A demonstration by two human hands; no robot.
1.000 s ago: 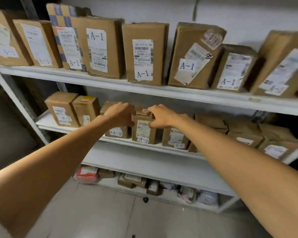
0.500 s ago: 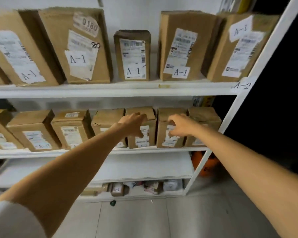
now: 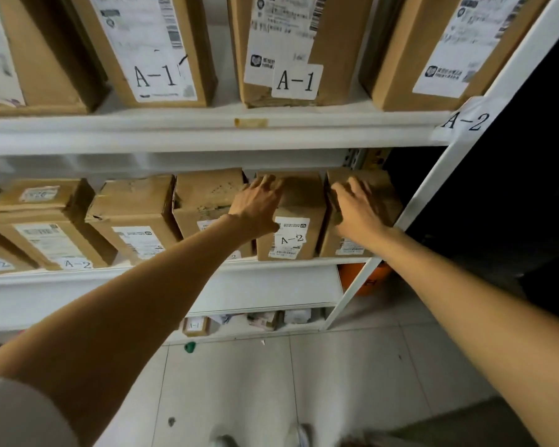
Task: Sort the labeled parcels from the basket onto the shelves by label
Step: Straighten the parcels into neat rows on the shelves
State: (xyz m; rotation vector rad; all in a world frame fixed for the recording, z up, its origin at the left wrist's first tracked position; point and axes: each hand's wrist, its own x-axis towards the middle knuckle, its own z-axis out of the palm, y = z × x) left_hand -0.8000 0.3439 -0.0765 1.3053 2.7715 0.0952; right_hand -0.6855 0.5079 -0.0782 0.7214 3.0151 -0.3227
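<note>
Resting flat, fingers spread: left hand (image 3: 257, 209) on A-2 parcel (image 3: 291, 221); right hand (image 3: 357, 209) on end parcel (image 3: 368, 201); neither gripped.

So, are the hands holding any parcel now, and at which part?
Nothing is lifted. The left hand rests on the A-2 parcel, the right hand on the end parcel, both at the top front.

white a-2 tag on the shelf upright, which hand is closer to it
Right. The right hand rests on the end cardboard box, below-left of the white A-2 tag; the left hand is one box further left.

- Upper-shelf boxes (image 3: 162, 50) (image 3: 291, 50): "A-1".
- Shelf post tag (image 3: 464, 121): "A-2".
- Box below tag (image 3: 291, 221): "A-2".
- Bottom-shelf box (image 3: 195, 326): "A-1".
</note>
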